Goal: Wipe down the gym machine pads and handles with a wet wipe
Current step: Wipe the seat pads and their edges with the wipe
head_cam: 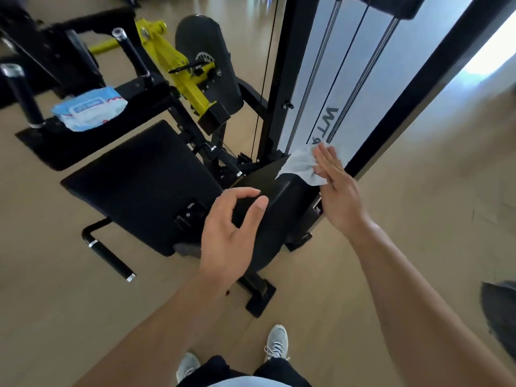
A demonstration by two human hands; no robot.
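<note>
Head view, looking down at a black weight machine on a tan floor. The right hand (336, 191), fingers straight and flat, presses a white wet wipe (303, 167) against the top edge of the black back pad (282, 202); the wipe drapes over the pad's upper corner, just in front of the grey weight-stack cover (312, 79) printed with dark letters. The left hand (231, 236) hovers over the near side of the same pad with fingers loosely curled and grasping nothing; whether its fingertips touch the pad cannot be told. To the left of the back pad lies the black seat pad (139, 185), and beyond it a second flat black pad (92, 141) carries a blue-and-white pack of wipes (89, 110). Two upright black handles (134, 54) with metal end caps rise beside the pack, and a further black handle (111, 258) projects low at the near left of the seat. A yellow lever arm (173, 68) stands behind the pads. Two grey shoes (275, 342) show at the bottom edge.
</note>
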